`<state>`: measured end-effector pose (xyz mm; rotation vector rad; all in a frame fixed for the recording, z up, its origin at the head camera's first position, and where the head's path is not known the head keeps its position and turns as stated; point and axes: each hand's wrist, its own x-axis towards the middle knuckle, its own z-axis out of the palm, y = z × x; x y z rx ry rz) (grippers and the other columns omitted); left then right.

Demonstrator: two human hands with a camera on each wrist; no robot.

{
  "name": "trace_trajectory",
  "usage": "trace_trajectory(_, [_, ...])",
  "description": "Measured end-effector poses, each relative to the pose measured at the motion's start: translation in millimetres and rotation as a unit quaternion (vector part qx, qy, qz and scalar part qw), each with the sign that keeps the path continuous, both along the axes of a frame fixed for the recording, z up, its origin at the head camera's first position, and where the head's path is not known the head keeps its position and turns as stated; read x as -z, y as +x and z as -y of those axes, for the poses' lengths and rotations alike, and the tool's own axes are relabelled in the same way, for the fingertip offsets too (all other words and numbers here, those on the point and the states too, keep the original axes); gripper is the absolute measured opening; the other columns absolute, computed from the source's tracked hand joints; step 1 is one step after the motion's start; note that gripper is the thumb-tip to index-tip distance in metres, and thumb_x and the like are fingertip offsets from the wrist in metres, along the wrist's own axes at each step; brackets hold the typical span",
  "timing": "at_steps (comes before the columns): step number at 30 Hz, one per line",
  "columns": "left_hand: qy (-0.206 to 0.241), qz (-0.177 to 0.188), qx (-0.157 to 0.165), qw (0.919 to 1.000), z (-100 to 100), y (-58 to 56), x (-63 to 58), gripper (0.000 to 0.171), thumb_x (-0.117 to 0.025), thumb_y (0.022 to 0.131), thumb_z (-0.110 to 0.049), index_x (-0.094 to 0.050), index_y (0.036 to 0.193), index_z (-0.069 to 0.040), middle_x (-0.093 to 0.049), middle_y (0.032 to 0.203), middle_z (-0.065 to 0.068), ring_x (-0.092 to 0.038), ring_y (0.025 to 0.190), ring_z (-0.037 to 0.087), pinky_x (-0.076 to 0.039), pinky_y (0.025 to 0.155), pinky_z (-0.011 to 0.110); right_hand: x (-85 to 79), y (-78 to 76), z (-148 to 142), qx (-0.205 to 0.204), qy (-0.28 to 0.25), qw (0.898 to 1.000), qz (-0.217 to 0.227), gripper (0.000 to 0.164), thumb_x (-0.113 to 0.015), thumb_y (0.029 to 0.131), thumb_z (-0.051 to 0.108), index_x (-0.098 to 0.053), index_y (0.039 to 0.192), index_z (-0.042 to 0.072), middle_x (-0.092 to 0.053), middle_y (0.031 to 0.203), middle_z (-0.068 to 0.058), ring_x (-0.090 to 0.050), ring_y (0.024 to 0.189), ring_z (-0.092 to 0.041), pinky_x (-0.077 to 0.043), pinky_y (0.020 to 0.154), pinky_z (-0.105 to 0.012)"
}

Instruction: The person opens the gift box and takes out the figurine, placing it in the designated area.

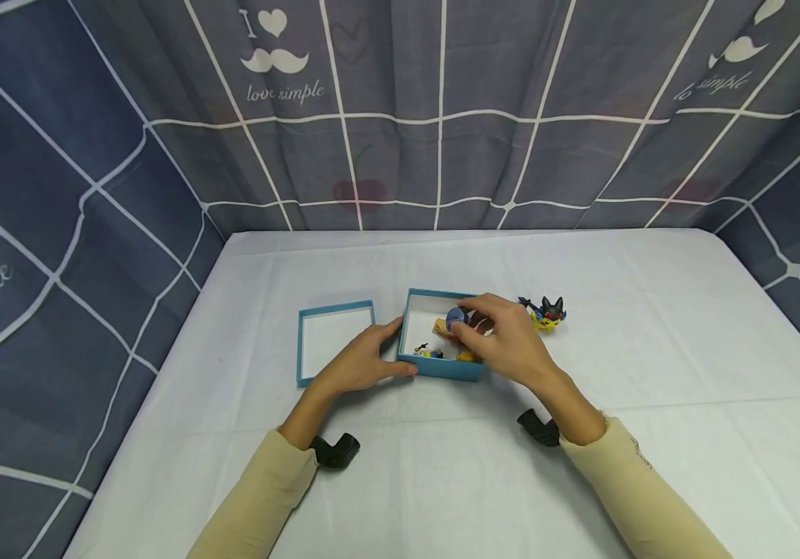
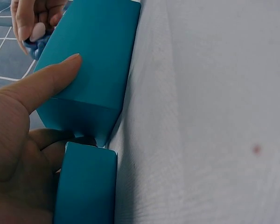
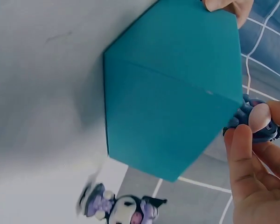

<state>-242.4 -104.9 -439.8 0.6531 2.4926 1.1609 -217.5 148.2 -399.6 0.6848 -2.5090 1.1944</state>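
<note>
A teal box (image 1: pixel 445 369) with a white inside stands open on the table and holds several small figurines (image 1: pixel 428 352). My left hand (image 1: pixel 361 361) grips its near left corner, the thumb on the front wall and the fingers along the left side. In my right hand (image 1: pixel 509 341), thumb and fingers pinch a small blue figurine (image 3: pixel 252 119) with a pale belly, above the right part of the box. The right hand hides some of the box's contents. The box's shallow lid (image 2: pixel 86 184) lies beside the left fingers.
On the white tablecloth (image 1: pixel 624 326), right of the box, lie more figurines (image 1: pixel 550 314), one with black pointed ears. A black strap piece (image 1: pixel 335 452) shows at each wrist. Dark gridded curtains (image 1: pixel 400 155) enclose the table's back and sides.
</note>
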Motion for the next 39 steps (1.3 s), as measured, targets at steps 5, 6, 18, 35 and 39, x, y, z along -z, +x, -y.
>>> trace_trajectory(5, [-0.001, -0.002, -0.001, 1.0, 0.4, -0.1, 0.3, 0.095, -0.081, 0.083, -0.035, -0.027, 0.154, -0.001, -0.037, 0.153, 0.018, -0.029, 0.143, 0.03, -0.026, 0.114, 0.046, -2.4, 5.7, -11.1, 0.012, 0.003, 1.0, -0.011, 0.025, -0.075, 0.087, 0.009, -0.072, 0.11, -0.001, -0.07, 0.097, -0.006, -0.064, 0.077, -0.013, -0.055, 0.066, -0.032])
trace_trajectory(6, [-0.001, -0.001, 0.0, 1.0, 0.4, -0.1, 0.4, 0.095, -0.081, 0.083, -0.035, -0.027, 0.154, -0.001, -0.036, 0.153, 0.019, -0.029, 0.143, 0.03, -0.026, 0.114, 0.046, -2.9, 7.0, -13.5, 0.014, 0.005, 1.0, -0.015, 0.025, -0.076, 0.086, 0.008, -0.072, 0.109, -0.002, -0.07, 0.097, -0.006, -0.064, 0.076, -0.013, -0.055, 0.066, -0.032])
trace_trajectory(18, [0.017, -0.006, -0.002, 0.9998, 0.8, -0.6, 2.1, 0.09, -0.081, 0.083, -0.032, -0.034, 0.152, 0.001, -0.038, 0.153, 0.017, -0.031, 0.143, 0.029, -0.028, 0.113, 0.046, -7.1, 23.0, -51.8, 0.069, 0.017, 0.996, -0.046, 0.026, -0.079, 0.083, 0.004, -0.073, 0.108, -0.003, -0.07, 0.092, -0.007, -0.062, 0.072, -0.015, -0.051, 0.065, -0.018])
trace_trajectory(35, [0.019, -0.013, -0.002, 0.9997, 0.9, 0.3, 3.0, 0.088, -0.082, 0.083, -0.03, -0.036, 0.151, 0.0, -0.042, 0.15, 0.016, -0.036, 0.14, 0.029, -0.031, 0.112, 0.046, -2.4, 36.0, -101.3, 0.172, 0.008, 0.983, -0.054, 0.027, -0.079, 0.081, 0.001, -0.072, 0.106, -0.003, -0.07, 0.09, -0.013, -0.056, 0.071, 0.006, -0.044, 0.064, -0.008])
trace_trajectory(39, [0.002, -0.016, -0.005, 0.9999, 1.6, 0.7, 3.0, 0.089, -0.083, 0.082, -0.03, -0.036, 0.151, 0.0, -0.041, 0.151, 0.015, -0.034, 0.141, 0.028, -0.031, 0.112, 0.045, -0.5, 35.0, -110.3, 0.2, 0.01, 0.979, -0.04, 0.028, -0.078, 0.083, 0.005, -0.072, 0.109, -0.004, -0.07, 0.092, -0.016, -0.054, 0.07, 0.01, -0.042, 0.063, -0.007])
